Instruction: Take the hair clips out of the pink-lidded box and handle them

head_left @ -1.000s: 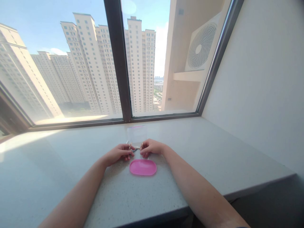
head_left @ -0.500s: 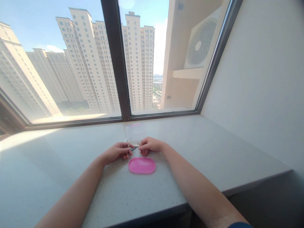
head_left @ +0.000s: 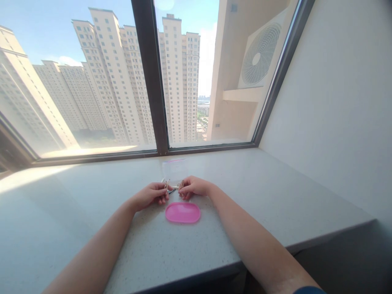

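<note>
Over pale counter (head_left: 159, 245), just beyond pink tray (head_left: 183, 213): left hand (head_left: 156, 193) and right hand (head_left: 194, 187) placed close together.
Tan loop (head_left: 167, 184) pinched between left hand's fingers, similar loop (head_left: 182, 184) between right's; clear bag (head_left: 174, 169) laid behind.

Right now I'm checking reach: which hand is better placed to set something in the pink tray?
Probably the right hand: it is straight beyond the pink tray, while the left hand is mostly off to the tray's left. Both pinch small looped pieces.
</note>
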### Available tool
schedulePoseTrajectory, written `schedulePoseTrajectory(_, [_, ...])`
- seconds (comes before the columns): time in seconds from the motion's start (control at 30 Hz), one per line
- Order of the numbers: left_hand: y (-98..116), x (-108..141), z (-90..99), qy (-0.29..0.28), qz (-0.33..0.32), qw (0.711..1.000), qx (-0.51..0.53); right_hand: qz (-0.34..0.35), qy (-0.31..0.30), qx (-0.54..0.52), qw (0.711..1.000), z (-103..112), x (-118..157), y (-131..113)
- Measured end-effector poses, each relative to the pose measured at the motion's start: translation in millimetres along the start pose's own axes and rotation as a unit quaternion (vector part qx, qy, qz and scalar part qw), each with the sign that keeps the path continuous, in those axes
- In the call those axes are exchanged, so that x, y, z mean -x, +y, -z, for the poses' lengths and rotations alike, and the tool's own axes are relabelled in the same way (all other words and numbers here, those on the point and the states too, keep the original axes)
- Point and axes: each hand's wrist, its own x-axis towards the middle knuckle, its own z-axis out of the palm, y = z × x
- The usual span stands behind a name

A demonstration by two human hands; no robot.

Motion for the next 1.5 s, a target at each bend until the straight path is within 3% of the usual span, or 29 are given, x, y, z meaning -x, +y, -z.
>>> schedulePoseTrajectory(0.3, [-3.5, -1.6, 0.1, 0.000, -0.019, 1.000, 0.009, 0.027, -0.014, 0.050, 0.998, 3.4, -1.4, 0.8])
schedulePoseTrajectory(0.73, [-2.6, -0.2, 1.0, -0.008, -0.011, 1.000, 0.013, -0.015, 0.019, 0.004, 1.000, -0.7, -0.5, -1.7])
schedulePoseTrajectory(1.23, [-2.6, 0.2, 1.6, -0.004, 0.003, 1.000, 0.006, -0.056, 0.016, -0.075, 0.995, -0.7, -3.3, -3.3])
schedulePoseTrajectory(1.5, [0.9, 1.5, -0.9, 0.010, 0.019, 1.000, 0.022, -0.044, -0.001, -0.084, 0.996, 0.7, -1.9, -2.3])
